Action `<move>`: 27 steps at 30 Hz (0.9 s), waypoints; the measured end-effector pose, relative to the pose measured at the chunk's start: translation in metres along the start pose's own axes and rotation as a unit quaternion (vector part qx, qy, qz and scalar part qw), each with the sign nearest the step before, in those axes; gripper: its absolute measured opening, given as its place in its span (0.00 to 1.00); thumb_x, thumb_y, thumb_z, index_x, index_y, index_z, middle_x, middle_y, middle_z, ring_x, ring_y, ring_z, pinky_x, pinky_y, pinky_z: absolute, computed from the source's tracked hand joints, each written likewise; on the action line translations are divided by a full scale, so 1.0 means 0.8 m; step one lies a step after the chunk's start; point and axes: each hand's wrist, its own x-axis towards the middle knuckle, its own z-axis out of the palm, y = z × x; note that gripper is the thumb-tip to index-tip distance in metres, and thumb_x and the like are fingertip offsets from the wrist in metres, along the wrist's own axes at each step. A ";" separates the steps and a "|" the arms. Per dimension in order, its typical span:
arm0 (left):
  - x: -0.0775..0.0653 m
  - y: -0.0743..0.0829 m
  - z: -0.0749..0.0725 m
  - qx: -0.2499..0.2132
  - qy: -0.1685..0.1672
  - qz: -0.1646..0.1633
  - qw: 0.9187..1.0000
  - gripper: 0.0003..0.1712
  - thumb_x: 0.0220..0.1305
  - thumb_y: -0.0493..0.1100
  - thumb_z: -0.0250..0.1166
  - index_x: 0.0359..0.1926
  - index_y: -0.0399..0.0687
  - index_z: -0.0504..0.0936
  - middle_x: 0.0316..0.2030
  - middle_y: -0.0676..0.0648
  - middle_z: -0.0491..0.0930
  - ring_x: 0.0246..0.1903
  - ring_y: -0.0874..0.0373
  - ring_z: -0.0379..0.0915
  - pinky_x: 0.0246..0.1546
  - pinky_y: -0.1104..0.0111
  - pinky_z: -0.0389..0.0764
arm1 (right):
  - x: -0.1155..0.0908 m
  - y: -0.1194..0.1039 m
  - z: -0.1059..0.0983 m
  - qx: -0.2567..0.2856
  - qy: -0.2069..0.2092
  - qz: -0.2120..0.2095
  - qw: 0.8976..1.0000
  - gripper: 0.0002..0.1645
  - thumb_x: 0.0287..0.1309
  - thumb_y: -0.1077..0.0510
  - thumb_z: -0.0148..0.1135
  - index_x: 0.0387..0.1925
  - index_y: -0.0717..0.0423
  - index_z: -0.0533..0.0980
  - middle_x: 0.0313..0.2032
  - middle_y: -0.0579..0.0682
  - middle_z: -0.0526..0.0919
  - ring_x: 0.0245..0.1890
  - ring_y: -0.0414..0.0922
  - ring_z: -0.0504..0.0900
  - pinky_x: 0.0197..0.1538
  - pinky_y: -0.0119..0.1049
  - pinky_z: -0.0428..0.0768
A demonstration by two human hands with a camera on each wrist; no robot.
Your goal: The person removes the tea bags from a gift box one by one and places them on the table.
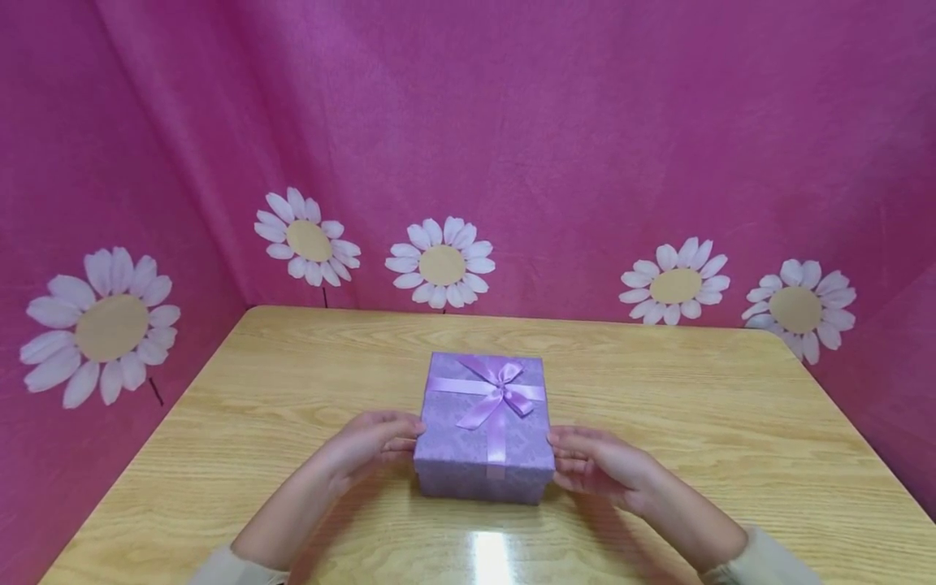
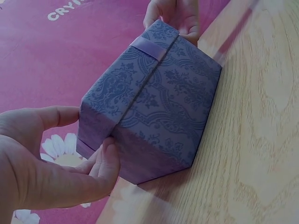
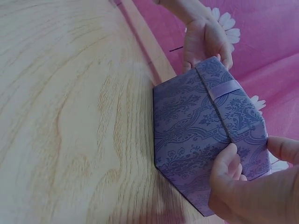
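A purple gift box (image 1: 478,486) with a damask pattern sits upright on the wooden table. Its lid (image 1: 455,439) is on, wrapped with a shiny lilac ribbon tied in a bow (image 1: 501,392). At the left side, my left hand (image 1: 369,443) pinches the lid's edge; the left wrist view shows the thumb (image 2: 60,115) by its top edge and fingertips at the seam underneath. My right hand (image 1: 603,465) holds the opposite side likewise, its fingertips (image 3: 231,151) at the seam in the right wrist view. The box's inside is hidden.
The wooden table (image 1: 307,349) extends around the box on every side. Behind it and at the sides hangs a pink curtain (image 1: 556,146) with several white paper daisies (image 1: 440,265). Light glares on the tabletop in front of the box.
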 end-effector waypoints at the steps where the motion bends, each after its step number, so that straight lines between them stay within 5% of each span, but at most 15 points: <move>1: -0.001 0.000 0.000 0.001 -0.004 -0.001 1.000 0.28 0.63 0.43 0.60 0.56 0.24 0.69 0.45 0.44 0.81 0.39 0.61 0.79 0.53 0.65 0.83 | -0.001 0.001 -0.001 0.000 -0.003 0.001 1.000 0.06 0.65 0.56 0.57 0.43 0.48 0.73 0.31 0.38 0.82 0.32 0.32 0.79 0.45 0.28 0.83; 13: -0.009 0.001 0.000 -0.010 -0.058 0.003 0.998 0.25 0.62 0.43 0.62 0.53 0.26 0.71 0.38 0.50 0.80 0.38 0.64 0.78 0.50 0.69 0.83 | -0.013 0.005 -0.008 0.000 -0.034 -0.003 0.999 0.07 0.66 0.56 0.55 0.44 0.46 0.73 0.33 0.38 0.83 0.34 0.32 0.81 0.45 0.28 0.83; 27: -0.011 0.003 -0.002 -0.004 -0.070 -0.006 0.998 0.27 0.62 0.44 0.62 0.54 0.26 0.70 0.38 0.50 0.81 0.39 0.62 0.79 0.53 0.65 0.84 | -0.017 0.000 -0.007 0.007 -0.056 0.010 0.998 0.04 0.66 0.56 0.56 0.41 0.47 0.75 0.34 0.38 0.84 0.36 0.32 0.81 0.47 0.27 0.82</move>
